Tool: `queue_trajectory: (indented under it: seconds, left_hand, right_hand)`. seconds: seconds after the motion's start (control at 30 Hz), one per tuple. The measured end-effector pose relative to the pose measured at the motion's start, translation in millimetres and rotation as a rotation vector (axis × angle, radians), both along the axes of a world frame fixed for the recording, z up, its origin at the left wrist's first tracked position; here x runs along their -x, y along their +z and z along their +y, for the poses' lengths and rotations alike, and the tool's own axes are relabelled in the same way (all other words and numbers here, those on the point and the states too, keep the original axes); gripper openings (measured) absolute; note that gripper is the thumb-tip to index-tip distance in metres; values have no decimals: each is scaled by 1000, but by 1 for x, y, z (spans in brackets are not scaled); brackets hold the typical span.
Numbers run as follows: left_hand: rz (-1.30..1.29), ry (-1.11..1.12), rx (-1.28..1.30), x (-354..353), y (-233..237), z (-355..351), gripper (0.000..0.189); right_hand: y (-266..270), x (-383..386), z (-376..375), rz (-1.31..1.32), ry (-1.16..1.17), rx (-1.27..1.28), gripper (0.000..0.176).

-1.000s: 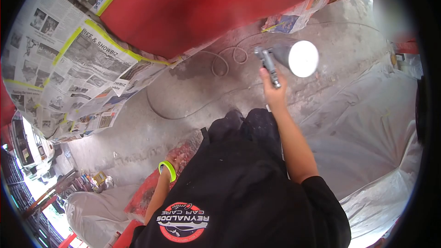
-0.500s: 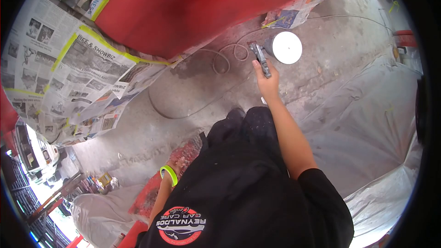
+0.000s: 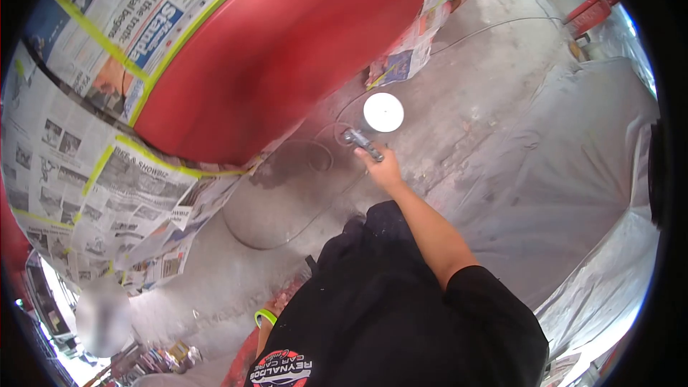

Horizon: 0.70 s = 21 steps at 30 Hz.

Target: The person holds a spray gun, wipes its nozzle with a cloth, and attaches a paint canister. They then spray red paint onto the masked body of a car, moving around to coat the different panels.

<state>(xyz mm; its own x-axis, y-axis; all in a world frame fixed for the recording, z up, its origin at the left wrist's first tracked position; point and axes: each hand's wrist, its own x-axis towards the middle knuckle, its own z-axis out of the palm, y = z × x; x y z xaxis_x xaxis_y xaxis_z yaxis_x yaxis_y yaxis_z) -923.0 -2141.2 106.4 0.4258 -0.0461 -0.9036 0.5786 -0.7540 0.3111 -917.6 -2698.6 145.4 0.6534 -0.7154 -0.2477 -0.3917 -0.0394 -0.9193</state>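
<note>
My right hand (image 3: 383, 168) is closed around the handle of a paint spray gun (image 3: 362, 144), held out ahead of my body. A round white-topped cup (image 3: 383, 112) sits on the gun. The gun points towards a red car panel (image 3: 287, 50), with a gap between them. The panel is bordered by yellow masking tape (image 3: 159, 75) and newspaper (image 3: 140, 186). At my left side, my left hand (image 3: 274, 306) is mostly hidden by my black shirt, below a lime wristband (image 3: 264, 316). Its fingers do not show clearly. Beside it is a red, paint-mottled surface (image 3: 246, 360).
A thin hose (image 3: 247, 244) curls over the concrete floor (image 3: 179, 308). Plastic sheeting (image 3: 552, 172) drapes the right side. Several small containers (image 3: 161, 358) stand at the lower left. A red object (image 3: 589, 14) is at the upper right.
The spray gun and my right hand have shifted left and lower in view. My view has turned, showing more of the red panel. My left hand is now more hidden by my shirt.
</note>
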Motion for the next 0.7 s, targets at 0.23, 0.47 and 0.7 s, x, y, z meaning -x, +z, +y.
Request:
queue_trajectory:
  seconds: [0.23,0.47,0.7]
  left_hand:
    - [0,-74,-4,-24,-16,-34,42]
    - [10,-18,-90,-58,-49,-51,44]
    - [-62,-89,25,-74,0,-194,48]
  right_hand:
    - [55,51,-105,93,-315,174,41]
    - [168,85,-193,-44,-401,-7,42]
    - [238,78,-269,-162,-308,-92,44]
